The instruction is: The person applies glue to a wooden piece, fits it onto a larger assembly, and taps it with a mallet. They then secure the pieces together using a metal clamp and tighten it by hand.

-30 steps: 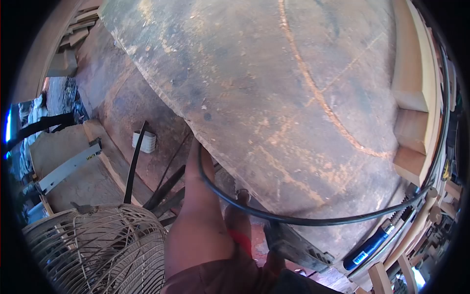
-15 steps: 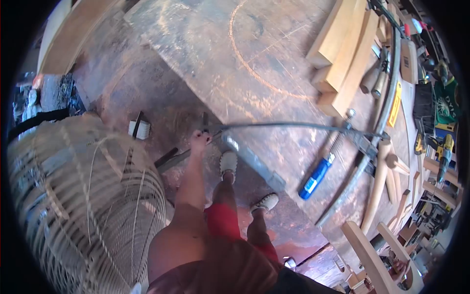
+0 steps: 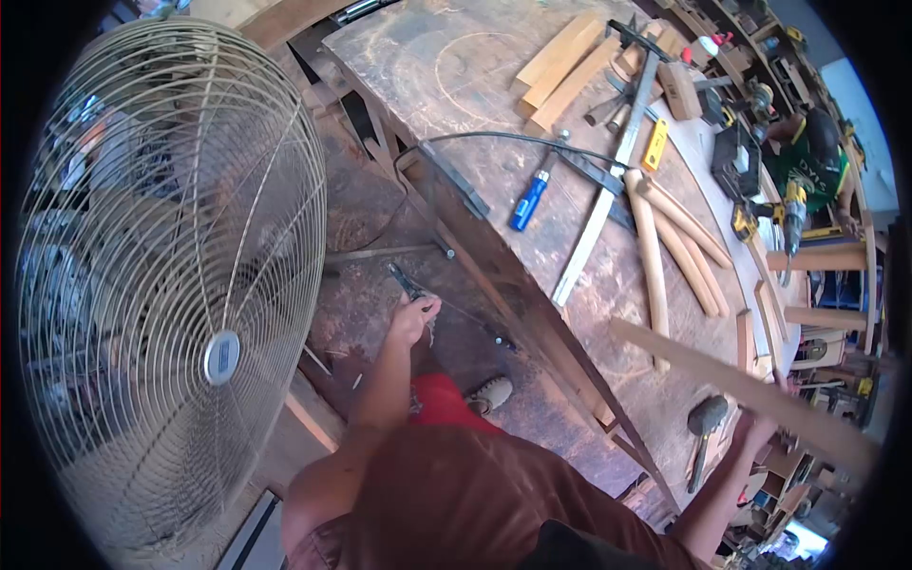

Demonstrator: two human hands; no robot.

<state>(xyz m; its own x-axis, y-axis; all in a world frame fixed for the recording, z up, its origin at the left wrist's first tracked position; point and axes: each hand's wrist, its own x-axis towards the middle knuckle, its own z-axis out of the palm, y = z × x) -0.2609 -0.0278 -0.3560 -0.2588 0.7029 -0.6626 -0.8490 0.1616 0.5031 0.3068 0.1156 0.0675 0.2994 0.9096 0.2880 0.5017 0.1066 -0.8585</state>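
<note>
My left hand (image 3: 415,318) is closed around a small dark tool (image 3: 405,281), low beside the workbench (image 3: 513,223). What kind of tool it is cannot be made out. At the right, my right hand (image 3: 753,429) grips a long flat wooden piece (image 3: 722,376), slightly blurred, which slants over the bench's near side. Just below it lies a dark-headed mallet (image 3: 707,416). Rounded wooden rods (image 3: 650,266) rest on the bench beside a long metal bar clamp (image 3: 597,228) with a blue handle (image 3: 530,201).
A large caged fan (image 3: 171,285) stands close on the left. Wooden blocks (image 3: 565,71), a yellow-labelled tool (image 3: 655,144) and a drill (image 3: 795,214) are across the bench. Another person in a green top (image 3: 807,171) is at the far right. A cable loops over the bench's left edge.
The view has turned and shows more of the fan and bench. My right hand now appears with the wooden piece. My left hand is lower relative to the bench, with the dark tool visible.
</note>
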